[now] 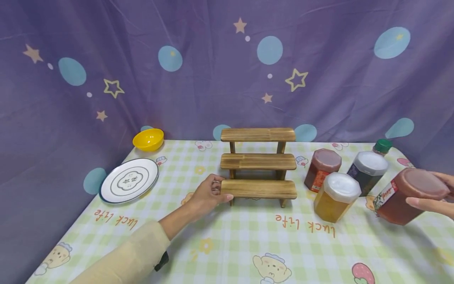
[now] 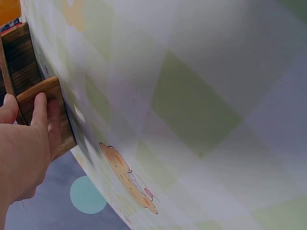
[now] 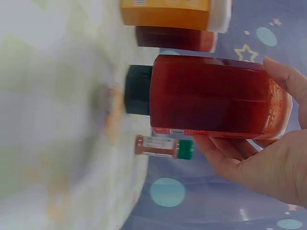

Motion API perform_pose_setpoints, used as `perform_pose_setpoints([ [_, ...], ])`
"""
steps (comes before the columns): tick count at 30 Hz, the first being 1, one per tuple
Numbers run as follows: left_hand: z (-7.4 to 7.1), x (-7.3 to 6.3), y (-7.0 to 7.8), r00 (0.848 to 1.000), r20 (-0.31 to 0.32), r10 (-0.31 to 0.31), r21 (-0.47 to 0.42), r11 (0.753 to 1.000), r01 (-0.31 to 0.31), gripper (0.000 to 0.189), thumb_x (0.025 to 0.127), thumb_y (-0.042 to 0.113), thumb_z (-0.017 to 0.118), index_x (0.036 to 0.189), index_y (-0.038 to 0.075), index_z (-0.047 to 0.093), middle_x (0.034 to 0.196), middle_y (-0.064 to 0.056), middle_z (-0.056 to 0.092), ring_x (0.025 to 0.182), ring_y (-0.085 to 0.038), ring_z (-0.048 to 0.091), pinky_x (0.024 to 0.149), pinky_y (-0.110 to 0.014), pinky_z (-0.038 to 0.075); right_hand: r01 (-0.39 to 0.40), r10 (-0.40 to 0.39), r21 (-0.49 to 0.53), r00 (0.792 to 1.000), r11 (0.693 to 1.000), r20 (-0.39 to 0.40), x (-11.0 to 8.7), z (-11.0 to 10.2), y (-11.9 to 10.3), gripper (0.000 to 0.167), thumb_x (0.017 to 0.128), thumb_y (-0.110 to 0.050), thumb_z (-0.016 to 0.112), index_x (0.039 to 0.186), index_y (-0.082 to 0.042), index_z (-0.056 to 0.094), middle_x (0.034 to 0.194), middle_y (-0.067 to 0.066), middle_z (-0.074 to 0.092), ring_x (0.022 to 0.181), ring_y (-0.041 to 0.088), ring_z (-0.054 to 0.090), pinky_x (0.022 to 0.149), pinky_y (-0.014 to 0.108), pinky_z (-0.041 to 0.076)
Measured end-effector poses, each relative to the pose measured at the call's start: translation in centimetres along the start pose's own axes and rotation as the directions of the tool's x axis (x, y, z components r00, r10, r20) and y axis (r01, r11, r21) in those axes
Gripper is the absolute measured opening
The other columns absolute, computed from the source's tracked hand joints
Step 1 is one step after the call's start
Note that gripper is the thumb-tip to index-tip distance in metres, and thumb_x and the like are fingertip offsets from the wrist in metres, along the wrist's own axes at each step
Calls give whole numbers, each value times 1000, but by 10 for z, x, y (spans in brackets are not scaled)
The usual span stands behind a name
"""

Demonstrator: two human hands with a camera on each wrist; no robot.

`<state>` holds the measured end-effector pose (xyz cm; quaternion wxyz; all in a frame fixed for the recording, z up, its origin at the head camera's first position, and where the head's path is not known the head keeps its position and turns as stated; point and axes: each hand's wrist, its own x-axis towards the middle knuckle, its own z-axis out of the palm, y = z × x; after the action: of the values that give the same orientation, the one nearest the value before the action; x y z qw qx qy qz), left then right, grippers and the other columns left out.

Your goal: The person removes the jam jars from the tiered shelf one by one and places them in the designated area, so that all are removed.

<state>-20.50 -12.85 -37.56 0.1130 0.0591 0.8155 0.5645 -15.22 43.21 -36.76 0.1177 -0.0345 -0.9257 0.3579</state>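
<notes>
A three-step wooden stand [image 1: 258, 188] stands mid-table. My left hand [image 1: 208, 196] pinches the left end of its lowest step, thumb at the front; in the left wrist view the fingers [image 2: 40, 108] lie against the wood. At the right, my right hand [image 1: 438, 197] grips a jar of red contents [image 1: 408, 197] near its pale lid, holding it tilted over the cloth. The right wrist view shows this red jar [image 3: 206, 96] between thumb and fingers. Beside it are a jar of amber contents [image 1: 333, 201], a dark jar [image 1: 365, 173] and another red jar [image 1: 320, 169].
A small bottle with a green cap [image 1: 382, 146] stands behind the dark jar, partly hidden. On the left are a white plate [image 1: 113, 187] with a printed centre and a yellow bowl [image 1: 149, 140]. A checked cloth [image 1: 227, 244] covers the table; a purple curtain [image 1: 220, 71] hangs behind.
</notes>
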Motion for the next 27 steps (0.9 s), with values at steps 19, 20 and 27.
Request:
perform_pose_setpoints([
  [19,1,0,0,1000,-6,-8,10,1000,8,53,84,15,76,128,9,46,121,-12,54,111,-26,56,83,-35,52,45,-47,291,999,956,-1,-36,37,-22,68,79,6,74,131,-32,53,105,-33,56,92,-16,51,66,4,38],
  [20,1,0,0,1000,-7,-13,5,1000,13,53,84,14,76,128,10,46,120,-11,55,110,-26,56,83,-35,52,45,-51,303,999,952,11,-37,37,-21,68,80,7,73,133,-29,52,106,-32,55,93,-16,50,66,5,38],
  [27,1,-1,1,1000,-12,-10,10,1000,10,53,85,14,75,128,10,46,120,-11,53,110,-25,55,84,-35,51,-6,-9,288,999,958,49,-39,38,-20,70,86,1,70,140,-34,43,112,-34,49,100,-17,43,79,3,35],
])
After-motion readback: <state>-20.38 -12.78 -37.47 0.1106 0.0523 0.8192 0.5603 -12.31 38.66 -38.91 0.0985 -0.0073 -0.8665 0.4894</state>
